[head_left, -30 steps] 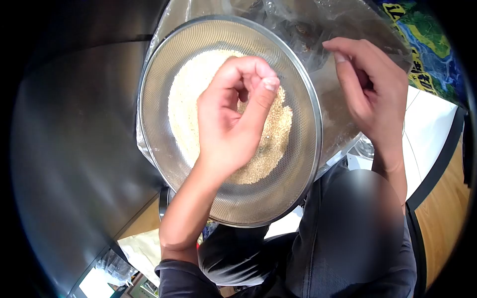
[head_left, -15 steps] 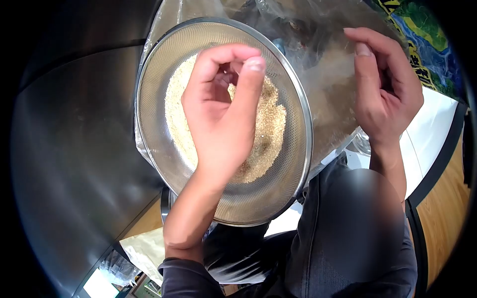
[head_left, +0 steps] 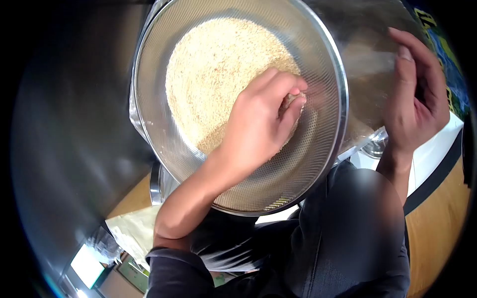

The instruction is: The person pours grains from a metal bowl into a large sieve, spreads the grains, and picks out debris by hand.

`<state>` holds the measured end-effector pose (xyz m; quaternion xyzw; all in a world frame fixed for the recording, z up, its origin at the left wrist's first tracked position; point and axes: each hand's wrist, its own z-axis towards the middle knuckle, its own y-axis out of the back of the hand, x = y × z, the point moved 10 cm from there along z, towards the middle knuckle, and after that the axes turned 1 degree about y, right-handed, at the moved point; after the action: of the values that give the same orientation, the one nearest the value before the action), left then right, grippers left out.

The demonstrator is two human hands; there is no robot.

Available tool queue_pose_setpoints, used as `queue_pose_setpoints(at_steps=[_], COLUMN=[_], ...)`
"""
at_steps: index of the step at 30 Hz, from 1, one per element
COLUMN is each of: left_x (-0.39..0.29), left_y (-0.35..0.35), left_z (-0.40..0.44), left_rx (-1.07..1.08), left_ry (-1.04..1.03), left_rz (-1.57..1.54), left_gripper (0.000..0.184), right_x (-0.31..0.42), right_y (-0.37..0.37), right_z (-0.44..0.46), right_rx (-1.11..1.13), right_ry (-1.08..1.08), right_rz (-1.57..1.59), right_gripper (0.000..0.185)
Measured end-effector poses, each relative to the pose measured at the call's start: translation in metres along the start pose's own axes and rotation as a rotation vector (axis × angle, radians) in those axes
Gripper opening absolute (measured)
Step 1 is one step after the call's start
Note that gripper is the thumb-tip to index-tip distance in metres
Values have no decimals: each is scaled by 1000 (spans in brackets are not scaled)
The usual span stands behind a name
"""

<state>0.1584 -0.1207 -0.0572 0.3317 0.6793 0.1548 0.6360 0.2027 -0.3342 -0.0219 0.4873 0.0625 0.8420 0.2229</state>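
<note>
A round mesh sieve [head_left: 174, 149] with a metal rim holds a broad heap of pale grains [head_left: 213, 64]. My left hand [head_left: 263, 114] is down in the sieve at the right side of the heap, its fingers curled toward the thumb around some grains. To the right of the sieve, my right hand [head_left: 417, 94] is raised with thumb and forefinger apart, and nothing shows between them. Its other fingers are curled and partly hidden.
Clear plastic sheeting [head_left: 367, 64] lies under and right of the sieve. A colourful printed bag [head_left: 449, 64] is at the upper right. My dark-clothed legs [head_left: 283, 238] are below. A glass-like object [head_left: 375, 146] sits near my right wrist.
My left hand has lowered into the grains and moved right. The sieve appears larger and higher in view, with more of the heap exposed. My right hand has shifted right.
</note>
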Motion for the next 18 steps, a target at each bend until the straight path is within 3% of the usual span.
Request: queue_pose_setpoints(at_steps=[10, 13, 18], left_x=[8, 8, 10], left_y=[1, -1, 0], left_z=[1, 2, 3], left_rx=[-69, -55, -43], left_ry=[-22, -23, 5], left_rz=[23, 35, 56], left_gripper=[13, 14, 13], right_x=[-6, -16, -5], right_y=[10, 11, 7], right_z=[-1, 1, 2], right_rx=[-53, 65, -20], right_ry=[16, -56, 21], right_rz=[-40, -79, -63], right_gripper=[20, 19, 18])
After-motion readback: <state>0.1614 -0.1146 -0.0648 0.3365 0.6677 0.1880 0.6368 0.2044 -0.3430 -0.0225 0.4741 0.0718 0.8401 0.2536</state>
